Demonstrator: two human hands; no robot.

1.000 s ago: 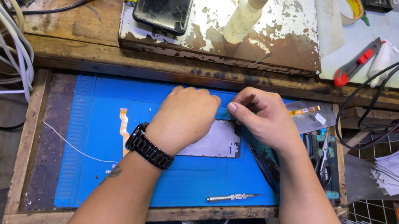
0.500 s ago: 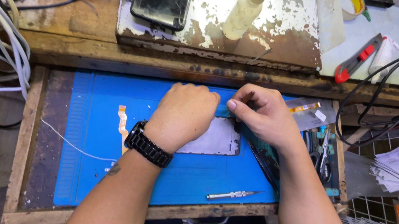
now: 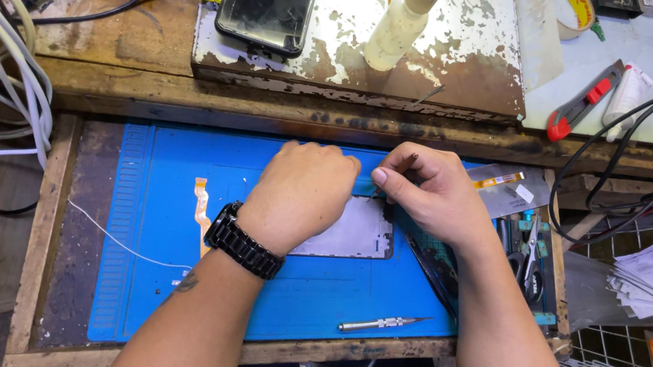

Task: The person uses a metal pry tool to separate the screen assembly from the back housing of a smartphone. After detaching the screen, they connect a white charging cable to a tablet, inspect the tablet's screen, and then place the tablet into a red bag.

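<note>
— On the blue mat [image 3: 138, 205], what's under your hands?

— Grey phone panel [image 3: 348, 237], flat, mid-mat. My left hand [image 3: 302, 192] lies palm-down on its top edge, fingers curled over it, pressing; watch [image 3: 241, 242] on that wrist.

— Right hand?

— Right hand [image 3: 429, 193] just beside the left, at the panel's right corner. Thumb & forefinger pinched on a thin dark tool [image 3: 399, 170], tip at the panel edge.

— Anything else nearby?

— Screwdriver [image 3: 379, 323] at the mat's front edge, apart from both hands. Orange flex strip [image 3: 201, 212] left of my wrist.
</note>
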